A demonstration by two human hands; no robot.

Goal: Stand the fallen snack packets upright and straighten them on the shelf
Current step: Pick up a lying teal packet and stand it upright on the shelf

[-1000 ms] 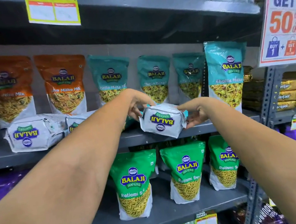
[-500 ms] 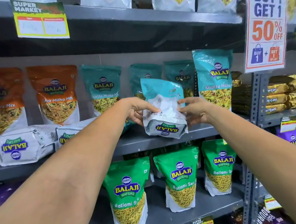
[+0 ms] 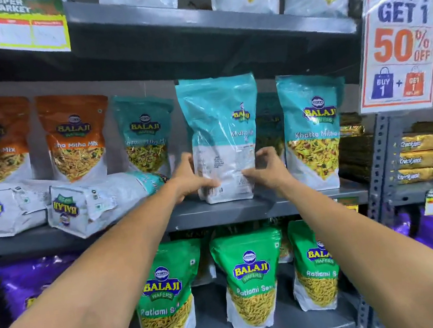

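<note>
Left hand (image 3: 193, 177): fingers and thumb clasp the lower left edge of the teal Khatta Mitha packet (image 3: 222, 135). Right hand (image 3: 264, 170): curled, thumb on the packet's front, fingers round its lower right edge.

Teal Khatta Mitha packet: upright, base on the grey middle shelf (image 3: 243, 211), held between both hands. Turned slightly, its printed face angled to the right.

Standing teal packet, right (image 3: 311, 129): upright, just beside the held one, front facing out. Standing teal packet, left (image 3: 144, 140): upright, further back on the same shelf. Another teal packet shows partly behind the held one; detail cannot be told.

Fallen packet, near (image 3: 96, 204): lying on its side, white base and logo facing out, left of the left hand, overhanging the shelf's front edge. Fallen packet, far left (image 3: 4, 209): lying likewise, touching the first.

Orange Mitha Mix packets (image 3: 75, 138): two, upright behind the fallen ones.

Green Ratlami Sev packets (image 3: 251, 277): three, upright on the shelf below, beneath the forearms.

Purple packets (image 3: 27, 285): lower shelf, left.

Promotional sign (image 3: 401, 37): "Buy 1 Get 1, 50% off", hanging upper right. Gold packets (image 3: 426, 158): stacked flat on the neighbouring rack at right.
</note>
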